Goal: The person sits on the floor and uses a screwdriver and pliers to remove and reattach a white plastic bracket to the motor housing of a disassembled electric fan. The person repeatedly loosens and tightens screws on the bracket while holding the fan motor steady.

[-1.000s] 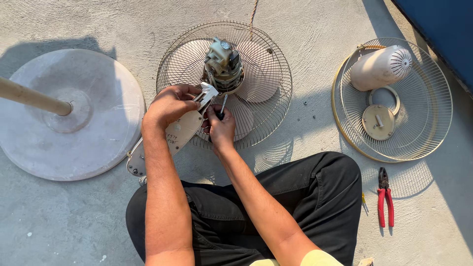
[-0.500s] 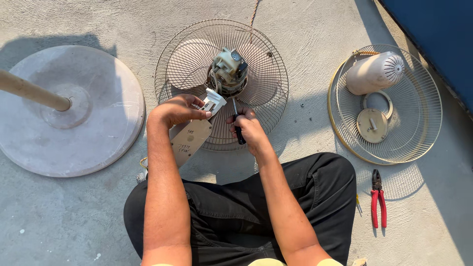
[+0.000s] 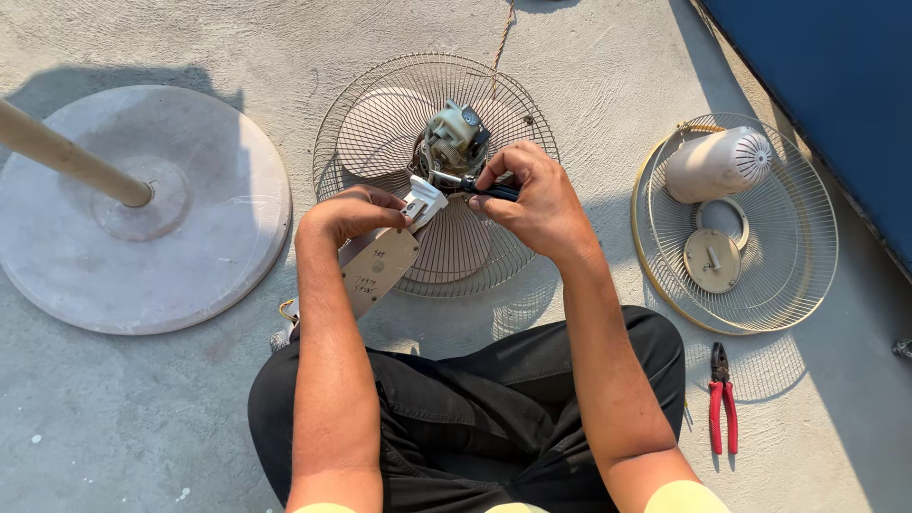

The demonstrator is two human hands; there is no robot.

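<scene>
right hand (image 3: 532, 195) now up at 12 o'clock by the exposed beige fan motor (image 3: 454, 142), closed around a dark-handled screwdriver (image 3: 489, 188), off the spot beside the left a second ago. left hand (image 3: 350, 214) pinching the beige plastic fan neck (image 3: 382, 271), same as before. round wire rear fan guard (image 3: 370, 114) underneath, red-handled pliers (image 3: 722, 399) out at 4 o'clock.

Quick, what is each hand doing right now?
Left hand: closed on the fan's beige neck piece.
Right hand: closed on a dark-handled screwdriver at the fan motor.
</scene>
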